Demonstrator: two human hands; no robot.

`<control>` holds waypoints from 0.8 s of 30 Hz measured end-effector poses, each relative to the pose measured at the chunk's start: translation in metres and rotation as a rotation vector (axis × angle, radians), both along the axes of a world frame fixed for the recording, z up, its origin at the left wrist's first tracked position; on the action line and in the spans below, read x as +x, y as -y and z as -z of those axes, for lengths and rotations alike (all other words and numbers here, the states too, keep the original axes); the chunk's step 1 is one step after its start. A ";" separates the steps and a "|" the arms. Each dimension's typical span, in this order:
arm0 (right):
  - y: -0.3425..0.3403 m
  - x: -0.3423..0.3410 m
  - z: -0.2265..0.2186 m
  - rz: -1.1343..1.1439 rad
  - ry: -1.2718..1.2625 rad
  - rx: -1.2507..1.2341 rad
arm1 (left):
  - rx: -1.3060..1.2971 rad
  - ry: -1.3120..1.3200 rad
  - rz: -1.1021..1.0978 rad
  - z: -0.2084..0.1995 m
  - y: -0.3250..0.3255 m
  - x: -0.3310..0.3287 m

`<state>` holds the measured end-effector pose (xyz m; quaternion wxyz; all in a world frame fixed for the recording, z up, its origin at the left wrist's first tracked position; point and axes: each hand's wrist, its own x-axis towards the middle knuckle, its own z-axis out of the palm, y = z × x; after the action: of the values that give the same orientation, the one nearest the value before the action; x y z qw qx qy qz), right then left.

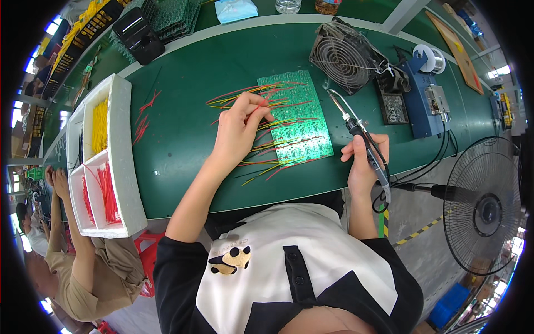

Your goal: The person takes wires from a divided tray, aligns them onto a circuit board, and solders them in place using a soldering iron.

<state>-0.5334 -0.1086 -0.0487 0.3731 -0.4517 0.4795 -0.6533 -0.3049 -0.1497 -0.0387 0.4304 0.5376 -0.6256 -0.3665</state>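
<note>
A green panel of small circuit boards point(303, 131) lies on the green table in front of me. Red and yellow wires point(258, 147) stick out from it to the left in several rows. My left hand point(242, 122) is over the panel's left edge, thumb and fingers pinched on a thin wire; its colour is partly hidden by the fingers. In my right hand point(364, 161) is a soldering iron point(356, 128) with a black handle and a curved metal tube alongside its shaft. Its tip points up and left, just off the panel's right edge.
At left, a white foam box point(130, 161) holds yellow and red wires; loose red wires point(144, 117) lie beside it. A square fan point(342, 55), a blue soldering station point(420, 106) and a solder spool point(431, 59) stand at right. A co-worker's arm point(80, 245) shows at far left.
</note>
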 end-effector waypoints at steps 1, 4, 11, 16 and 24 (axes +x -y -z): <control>-0.001 0.000 0.000 0.000 0.001 0.002 | -0.004 0.014 0.001 0.003 0.000 -0.002; -0.001 0.000 0.001 -0.050 -0.012 0.024 | -0.085 0.108 -0.034 0.003 0.000 -0.010; -0.006 -0.005 0.001 -0.201 0.018 0.097 | -0.206 0.205 -0.057 0.011 0.002 -0.014; -0.006 -0.006 0.003 -0.217 0.029 0.102 | -0.212 0.184 -0.040 0.014 0.000 -0.011; -0.006 -0.004 0.001 -0.235 -0.012 0.112 | -0.156 0.195 -0.053 0.006 -0.002 -0.011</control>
<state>-0.5374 -0.1030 -0.0495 0.4687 -0.4871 0.4612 -0.5747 -0.3162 -0.1477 -0.0447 0.4174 0.5519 -0.6768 -0.2513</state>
